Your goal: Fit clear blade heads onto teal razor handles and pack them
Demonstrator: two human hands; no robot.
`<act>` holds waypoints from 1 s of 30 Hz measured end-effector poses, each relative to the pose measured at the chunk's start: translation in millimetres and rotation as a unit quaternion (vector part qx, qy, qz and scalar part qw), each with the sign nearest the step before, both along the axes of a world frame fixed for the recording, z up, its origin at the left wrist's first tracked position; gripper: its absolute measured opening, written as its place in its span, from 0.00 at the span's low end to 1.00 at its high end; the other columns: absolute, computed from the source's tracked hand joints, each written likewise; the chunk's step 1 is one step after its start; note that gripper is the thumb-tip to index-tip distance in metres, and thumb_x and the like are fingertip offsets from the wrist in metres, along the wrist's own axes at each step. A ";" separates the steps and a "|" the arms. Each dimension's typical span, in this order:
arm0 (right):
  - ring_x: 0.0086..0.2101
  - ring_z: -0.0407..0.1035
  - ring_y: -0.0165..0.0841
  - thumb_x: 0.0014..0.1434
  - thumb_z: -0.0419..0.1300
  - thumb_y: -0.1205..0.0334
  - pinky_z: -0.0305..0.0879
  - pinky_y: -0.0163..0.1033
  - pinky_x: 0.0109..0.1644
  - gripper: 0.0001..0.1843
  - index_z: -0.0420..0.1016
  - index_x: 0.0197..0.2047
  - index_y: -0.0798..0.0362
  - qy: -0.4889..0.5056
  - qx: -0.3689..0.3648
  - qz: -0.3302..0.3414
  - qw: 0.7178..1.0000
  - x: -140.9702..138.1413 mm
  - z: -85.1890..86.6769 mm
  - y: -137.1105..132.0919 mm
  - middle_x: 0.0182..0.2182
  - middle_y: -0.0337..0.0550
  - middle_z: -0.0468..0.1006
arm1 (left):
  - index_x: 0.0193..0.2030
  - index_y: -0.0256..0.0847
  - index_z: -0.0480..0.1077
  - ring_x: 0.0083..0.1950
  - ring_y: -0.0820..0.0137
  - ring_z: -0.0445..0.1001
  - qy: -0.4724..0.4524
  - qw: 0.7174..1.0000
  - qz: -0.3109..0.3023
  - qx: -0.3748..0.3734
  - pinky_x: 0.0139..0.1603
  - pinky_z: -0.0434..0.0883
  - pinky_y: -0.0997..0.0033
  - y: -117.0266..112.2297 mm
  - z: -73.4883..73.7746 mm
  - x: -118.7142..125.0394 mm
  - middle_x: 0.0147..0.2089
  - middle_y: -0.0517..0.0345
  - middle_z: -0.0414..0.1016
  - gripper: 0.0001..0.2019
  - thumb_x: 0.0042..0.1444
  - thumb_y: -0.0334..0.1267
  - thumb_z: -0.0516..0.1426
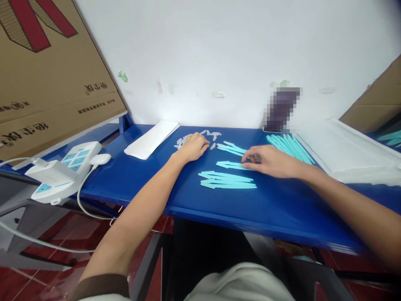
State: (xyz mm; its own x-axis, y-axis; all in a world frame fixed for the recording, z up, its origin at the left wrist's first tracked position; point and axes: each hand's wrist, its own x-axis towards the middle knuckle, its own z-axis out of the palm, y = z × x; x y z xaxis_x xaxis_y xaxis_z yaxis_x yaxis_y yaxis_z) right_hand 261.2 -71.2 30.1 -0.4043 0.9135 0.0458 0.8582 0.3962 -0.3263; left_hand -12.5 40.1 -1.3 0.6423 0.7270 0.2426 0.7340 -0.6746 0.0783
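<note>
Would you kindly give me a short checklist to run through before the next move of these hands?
1. Left hand beside the small translucent pieces: ok.
2. Left hand's grip on a piece: cannot tell, its underside is hidden.
3. Right hand at the turquoise sticks: ok.
4. Sticks all in one group: not ok, a separate pile lies near the pale tray.
5. Power strip away from both hands: ok.

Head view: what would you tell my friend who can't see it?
A person's right hand is at a turquoise stick on a blue table, with more such sticks around. The left hand is among small pale pieces. A white power strip is at the far left.
</note>
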 end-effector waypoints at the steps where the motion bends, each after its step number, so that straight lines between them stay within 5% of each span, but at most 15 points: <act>1: 0.28 0.69 0.35 0.60 0.57 0.36 0.59 0.40 0.33 0.25 0.82 0.39 0.50 0.010 0.018 -0.020 1.000 -1.0 -0.2 -0.4 0.31 0.43 0.77 | 0.51 0.40 0.79 0.59 0.51 0.72 0.006 1.000 0.011 0.004 0.60 0.67 0.47 1.0 0.1 0.7 0.55 0.46 0.80 0.16 0.67 0.35 0.50; 6: 0.25 0.66 0.34 0.56 0.60 0.38 0.56 0.41 0.31 0.23 0.81 0.35 0.50 0.070 0.113 -0.100 0.986 -7.1 -1.1 -4.9 0.25 0.41 0.76 | 0.52 0.41 0.80 0.56 0.56 0.77 0.006 0.999 0.045 0.008 0.59 0.71 0.57 6.8 0.5 4.3 0.52 0.49 0.82 0.19 0.62 0.28 0.51; 12: 0.26 0.67 0.35 0.61 0.53 0.46 0.56 0.41 0.34 0.21 0.80 0.33 0.52 0.070 0.118 -0.069 0.988 -7.6 -4.6 -5.8 0.26 0.43 0.78 | 0.64 0.38 0.72 0.51 0.58 0.79 -0.031 0.999 0.007 0.003 0.54 0.73 0.61 7.2 0.2 0.6 0.48 0.49 0.83 0.24 0.62 0.28 0.51; 19: 0.27 0.68 0.36 0.61 0.52 0.47 0.56 0.41 0.35 0.22 0.81 0.37 0.53 0.122 0.120 -0.010 0.985 -2.8 -10.1 -5.8 0.26 0.43 0.78 | 0.56 0.37 0.77 0.45 0.61 0.79 -0.093 0.993 -0.045 -0.052 0.52 0.73 0.62 9.4 -2.3 -7.0 0.45 0.48 0.82 0.17 0.63 0.33 0.55; 25: 0.30 0.69 0.36 0.61 0.55 0.52 0.57 0.41 0.34 0.16 0.81 0.37 0.52 0.017 0.120 -0.006 0.993 -8.9 -10.2 -4.2 0.31 0.44 0.80 | 0.62 0.39 0.68 0.56 0.59 0.74 -0.098 0.992 -0.073 -0.010 0.59 0.69 0.59 1.2 0.1 -4.5 0.56 0.46 0.76 0.19 0.69 0.31 0.46; 30: 0.33 0.71 0.38 0.64 0.55 0.47 0.59 0.42 0.35 0.20 0.81 0.45 0.51 -0.059 0.096 0.028 0.993 -2.3 -6.4 -4.3 0.38 0.47 0.80 | 0.58 0.39 0.71 0.50 0.60 0.76 -0.125 0.990 -0.065 -0.025 0.56 0.70 0.58 2.1 -1.3 -0.8 0.50 0.48 0.78 0.17 0.69 0.32 0.47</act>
State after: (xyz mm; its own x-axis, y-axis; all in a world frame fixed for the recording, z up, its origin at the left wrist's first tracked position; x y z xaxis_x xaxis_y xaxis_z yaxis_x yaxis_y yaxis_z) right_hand 258.9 -75.5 23.7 -0.4668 0.8687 0.1657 0.8612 0.4891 -0.1382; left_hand -13.3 42.2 -2.6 0.6557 0.6570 0.3720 0.5944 -0.7530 0.2821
